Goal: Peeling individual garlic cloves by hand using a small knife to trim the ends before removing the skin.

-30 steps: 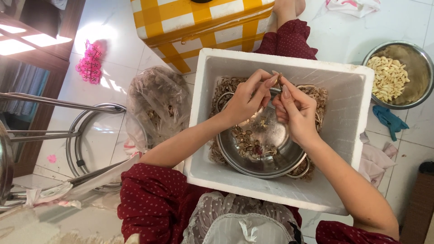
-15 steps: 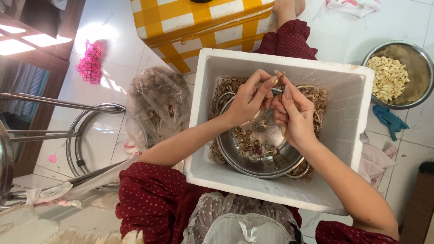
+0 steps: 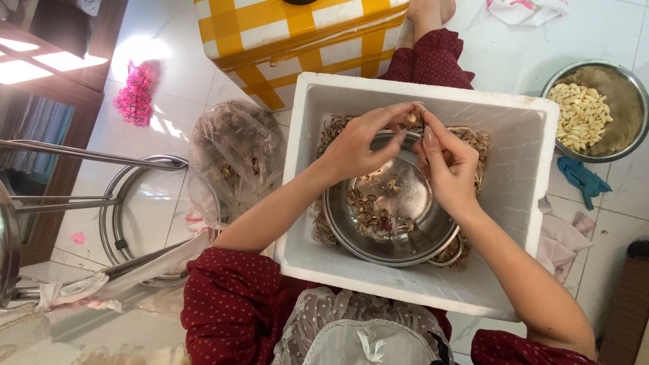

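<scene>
Your left hand (image 3: 355, 145) and right hand (image 3: 446, 165) pinch 1 small clove (image 3: 411, 117) together above the steel pot (image 3: 389, 209); bits could flick outside the foam box (image 3: 534, 135) beyond your grip.

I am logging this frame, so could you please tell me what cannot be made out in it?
- Head view: the small piece at the fingertips of the left hand and right hand is too small and largely covered by the fingers.
- Contents of the clear plastic bag are blurred by the film.
- The yellow checked box is cut off by the top edge.
</scene>
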